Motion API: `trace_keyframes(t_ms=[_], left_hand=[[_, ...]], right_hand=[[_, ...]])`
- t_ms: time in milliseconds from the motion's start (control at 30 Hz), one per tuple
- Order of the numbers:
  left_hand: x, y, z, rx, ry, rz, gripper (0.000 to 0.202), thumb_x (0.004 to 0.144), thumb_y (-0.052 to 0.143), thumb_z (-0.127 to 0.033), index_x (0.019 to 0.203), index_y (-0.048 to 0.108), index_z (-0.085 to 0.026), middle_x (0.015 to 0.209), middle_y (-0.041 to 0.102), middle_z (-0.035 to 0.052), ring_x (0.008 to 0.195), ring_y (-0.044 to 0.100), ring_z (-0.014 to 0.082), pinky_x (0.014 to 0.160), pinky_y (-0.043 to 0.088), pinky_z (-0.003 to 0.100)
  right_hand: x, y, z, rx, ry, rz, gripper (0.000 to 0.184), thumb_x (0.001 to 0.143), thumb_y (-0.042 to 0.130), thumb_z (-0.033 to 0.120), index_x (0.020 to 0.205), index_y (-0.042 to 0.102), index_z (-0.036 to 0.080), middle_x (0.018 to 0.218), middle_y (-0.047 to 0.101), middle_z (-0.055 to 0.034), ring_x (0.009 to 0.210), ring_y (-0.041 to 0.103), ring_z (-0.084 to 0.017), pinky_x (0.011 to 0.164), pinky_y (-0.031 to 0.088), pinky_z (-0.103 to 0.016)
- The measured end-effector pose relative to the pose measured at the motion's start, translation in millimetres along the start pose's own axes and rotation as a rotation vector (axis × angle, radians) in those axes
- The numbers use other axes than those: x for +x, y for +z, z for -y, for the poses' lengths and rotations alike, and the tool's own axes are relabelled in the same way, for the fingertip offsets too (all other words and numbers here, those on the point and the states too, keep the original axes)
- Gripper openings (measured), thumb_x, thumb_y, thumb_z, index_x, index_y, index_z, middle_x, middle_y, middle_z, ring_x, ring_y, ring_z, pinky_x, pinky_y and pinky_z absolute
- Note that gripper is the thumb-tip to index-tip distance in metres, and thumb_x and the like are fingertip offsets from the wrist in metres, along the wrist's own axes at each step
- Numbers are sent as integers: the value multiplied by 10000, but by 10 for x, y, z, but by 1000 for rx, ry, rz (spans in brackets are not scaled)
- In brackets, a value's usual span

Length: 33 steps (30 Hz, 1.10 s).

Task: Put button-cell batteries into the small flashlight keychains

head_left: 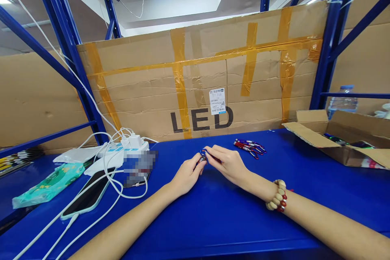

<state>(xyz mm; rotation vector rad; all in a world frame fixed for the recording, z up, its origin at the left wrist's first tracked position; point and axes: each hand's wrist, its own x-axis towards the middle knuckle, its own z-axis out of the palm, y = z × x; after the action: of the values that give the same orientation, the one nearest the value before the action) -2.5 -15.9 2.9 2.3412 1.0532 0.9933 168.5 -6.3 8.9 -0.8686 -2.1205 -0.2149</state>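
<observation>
Over the middle of the blue shelf top, my left hand [185, 176] is closed, thumb and fingers pinching the metal end of a small dark blue strap [203, 152]. My right hand [227, 162] meets it from the other side, its fingertips closed on the strap's curved loop. The fingers cover most of this strap. Just beyond my right hand lies a small pile of red and blue straps [248, 146] with shiny metal parts. A beaded bracelet [278, 196] circles my right wrist.
A phone [88, 195] with a charging cable, a white power strip [134, 146], tangled white cables and a green packet [48, 185] lie on the left. An open cardboard box [338, 152] stands at right. A large cardboard panel [146, 97] closes the back between blue posts.
</observation>
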Motion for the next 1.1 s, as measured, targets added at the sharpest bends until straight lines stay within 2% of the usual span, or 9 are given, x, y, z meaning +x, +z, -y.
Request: trace_keyframes(t_ms=[300, 500, 700, 800, 867, 933, 1033, 1100], left_hand=[[2, -5, -13, 1, -4, -17, 286, 898, 291, -385, 719, 409, -196, 615, 491, -23, 576, 457, 117, 598, 352, 229], [15, -13, -15, -28, 4, -67, 252, 902, 291, -353, 746, 413, -197, 600, 465, -40, 566, 443, 106, 598, 353, 219], [13, -10, -9, -38, -53, -128, 168, 896, 325, -322, 940, 428, -197, 619, 466, -50, 588, 465, 111, 607, 368, 222], [17, -14, 0, -12, -91, -170, 159, 885, 357, -315, 978, 406, -195, 652, 484, -44, 619, 481, 120, 626, 380, 232], [25, -16, 12, 11, -81, -185, 137, 876, 388, -300, 963, 418, -198, 734, 532, -23, 678, 506, 126, 662, 392, 239], [34, -17, 31, 48, -43, -171, 105, 861, 429, -282, 921, 456, -200, 824, 565, -4, 746, 525, 134, 703, 398, 244], [45, -17, 65, 130, 4, -126, 95, 846, 468, -273, 846, 523, -196, 831, 572, 7, 773, 533, 148, 721, 401, 251], [48, -19, 85, 178, 9, -111, 113, 845, 475, -267, 831, 558, -192, 819, 565, 14, 775, 534, 155, 722, 404, 257]], right_hand=[[3, 0, 9, 2, -7, 40, 360, 924, 301, 326, 1051, 605, 180, 805, 631, -49, 700, 578, -121, 603, 413, -202], [11, 5, -13, 6, 0, 53, 326, 918, 335, 314, 1065, 596, 184, 819, 638, -48, 726, 591, -129, 617, 430, -207], [20, 9, -34, -5, -35, 97, 319, 911, 362, 283, 1160, 536, 184, 895, 626, -73, 868, 582, -179, 706, 475, -275], [14, 20, -35, 27, 2, 109, 341, 910, 352, 262, 1221, 484, 215, 967, 612, -78, 938, 556, -196, 728, 481, -311], [6, 35, -34, 102, 62, 105, 366, 901, 361, 250, 1258, 442, 238, 1025, 597, -69, 952, 548, -191, 747, 475, -323], [1, 53, -31, 233, 138, 125, 390, 880, 387, 233, 1269, 416, 246, 983, 602, -46, 862, 566, -163, 720, 473, -304], [1, 77, -29, 485, 280, 226, 403, 835, 415, 199, 1237, 426, 215, 820, 586, -9, 653, 538, -114, 550, 452, -229], [5, 91, -30, 632, 357, 305, 395, 815, 413, 183, 1209, 445, 186, 766, 568, -2, 595, 511, -102, 465, 410, -197]])
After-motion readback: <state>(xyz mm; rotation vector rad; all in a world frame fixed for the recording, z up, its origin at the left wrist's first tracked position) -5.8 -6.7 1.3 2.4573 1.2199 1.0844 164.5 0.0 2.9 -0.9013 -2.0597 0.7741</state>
